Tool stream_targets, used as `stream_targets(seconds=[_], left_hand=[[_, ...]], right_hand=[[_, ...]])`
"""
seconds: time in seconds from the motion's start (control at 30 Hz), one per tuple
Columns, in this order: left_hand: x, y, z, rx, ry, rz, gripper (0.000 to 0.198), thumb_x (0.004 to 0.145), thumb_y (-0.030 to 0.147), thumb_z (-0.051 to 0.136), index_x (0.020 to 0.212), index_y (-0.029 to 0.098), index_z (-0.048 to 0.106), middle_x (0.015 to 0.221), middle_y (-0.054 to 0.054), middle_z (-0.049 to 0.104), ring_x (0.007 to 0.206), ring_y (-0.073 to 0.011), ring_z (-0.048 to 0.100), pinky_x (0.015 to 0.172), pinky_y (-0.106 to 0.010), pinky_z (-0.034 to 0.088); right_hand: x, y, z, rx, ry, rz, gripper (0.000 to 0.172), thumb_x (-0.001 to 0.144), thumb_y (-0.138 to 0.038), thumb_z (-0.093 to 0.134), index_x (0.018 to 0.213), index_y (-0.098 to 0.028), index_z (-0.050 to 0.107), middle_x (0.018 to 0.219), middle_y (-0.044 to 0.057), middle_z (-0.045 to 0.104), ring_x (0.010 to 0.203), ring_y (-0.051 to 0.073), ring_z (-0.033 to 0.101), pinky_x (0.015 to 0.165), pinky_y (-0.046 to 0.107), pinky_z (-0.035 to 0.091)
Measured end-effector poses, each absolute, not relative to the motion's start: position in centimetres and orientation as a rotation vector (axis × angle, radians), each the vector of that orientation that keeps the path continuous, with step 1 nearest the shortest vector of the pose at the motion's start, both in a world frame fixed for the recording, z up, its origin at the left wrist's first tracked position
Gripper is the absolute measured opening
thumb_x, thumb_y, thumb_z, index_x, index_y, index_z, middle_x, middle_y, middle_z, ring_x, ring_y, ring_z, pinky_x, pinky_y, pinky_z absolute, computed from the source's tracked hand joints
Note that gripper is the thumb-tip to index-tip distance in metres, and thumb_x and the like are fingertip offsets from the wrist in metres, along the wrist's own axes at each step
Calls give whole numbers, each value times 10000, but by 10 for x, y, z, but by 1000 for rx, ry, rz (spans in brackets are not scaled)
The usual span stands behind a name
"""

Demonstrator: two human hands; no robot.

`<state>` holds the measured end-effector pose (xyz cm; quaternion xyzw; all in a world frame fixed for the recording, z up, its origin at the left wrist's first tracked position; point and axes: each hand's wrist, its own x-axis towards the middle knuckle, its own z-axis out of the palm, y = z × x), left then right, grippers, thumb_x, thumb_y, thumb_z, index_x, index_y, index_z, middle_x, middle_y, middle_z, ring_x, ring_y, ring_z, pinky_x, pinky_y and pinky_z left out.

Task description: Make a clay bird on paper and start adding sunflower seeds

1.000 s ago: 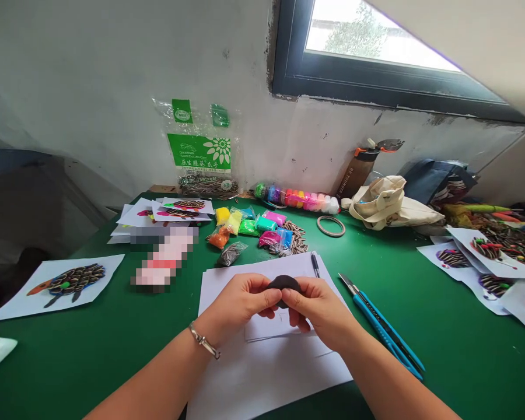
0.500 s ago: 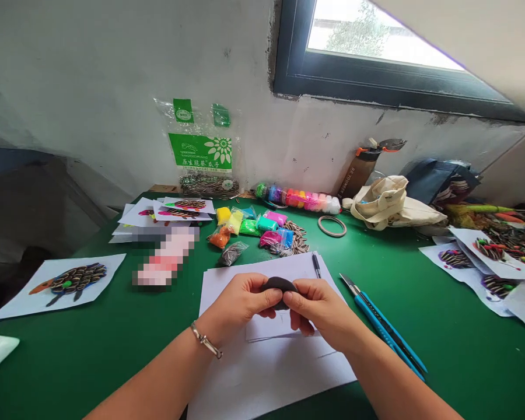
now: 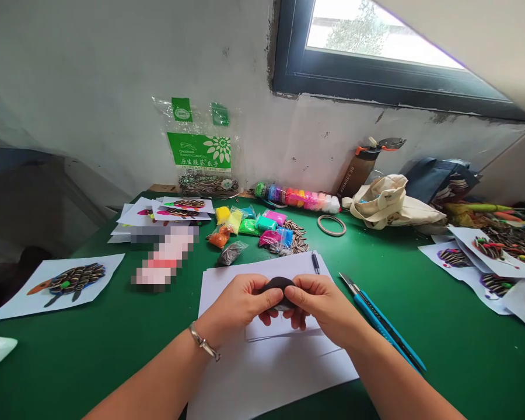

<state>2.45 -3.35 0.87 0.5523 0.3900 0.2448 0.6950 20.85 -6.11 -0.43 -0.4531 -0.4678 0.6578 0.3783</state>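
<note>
A flattened round piece of black modelling clay (image 3: 282,284) is pinched between both hands above the white paper (image 3: 227,373). My left hand (image 3: 249,297) grips its left side, thumb on the near face, with a silver bracelet on the wrist. On the other side my right hand (image 3: 317,300) holds it the same way, the two thumbs almost meeting. Fingers partly cover the clay's edges. A pen (image 3: 315,262) lies at the top of the paper. Just right of the sheets is a blue utility knife (image 3: 382,321) with its blade out.
Small packets of coloured clay (image 3: 248,226) lie beyond the paper beside sunflower seeds (image 3: 296,236). A seed bag (image 3: 200,154) leans on the wall. At left is a seed-covered turtle picture (image 3: 72,283); more pictures (image 3: 485,262) lie right. A tape roll (image 3: 331,226) and cloth bag (image 3: 389,204) stand behind.
The thumbs have shifted slightly on the clay, and it looks a little wider and flatter. My right fingers have curled further in beneath it.
</note>
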Motion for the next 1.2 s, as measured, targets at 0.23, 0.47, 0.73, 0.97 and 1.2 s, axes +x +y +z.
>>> stream_targets(seconds=[0.23,0.47,0.73,0.97,1.2], left_hand=[[22,-33,8,1154,858,542,518,751,650,651,806,135,675,772,-56,675,729,-163,620,700,-273,476],[26,-32,10,1197,954,626,369,693,475,748,650,130,628,611,4,582,546,-115,539,541,-237,432],[25,-34,8,1248,944,646,414,742,531,699,707,124,631,651,-10,594,561,-119,542,540,-237,431],[25,-32,11,1142,797,578,434,706,448,778,958,118,654,774,-47,659,725,-160,606,705,-282,467],[27,-35,10,1153,908,569,275,674,344,781,762,124,642,717,-32,660,635,-138,586,634,-275,465]], right_hand=[[212,-58,-5,-1170,-1184,1669,441,741,-567,712,693,-147,586,600,30,661,469,114,587,438,216,432],[205,-61,-8,-1126,-1154,1819,459,718,-568,727,782,-117,670,638,41,662,473,100,586,444,198,426],[202,-65,-7,-1069,-1128,1838,263,743,-391,747,772,-135,697,631,22,657,463,88,538,412,193,390],[212,-60,-8,-1103,-1106,1800,392,753,-509,729,756,-122,666,602,32,647,451,98,556,429,207,413],[205,-60,-6,-1205,-1217,1585,376,729,-501,744,776,-142,642,637,13,634,530,112,576,465,215,441]])
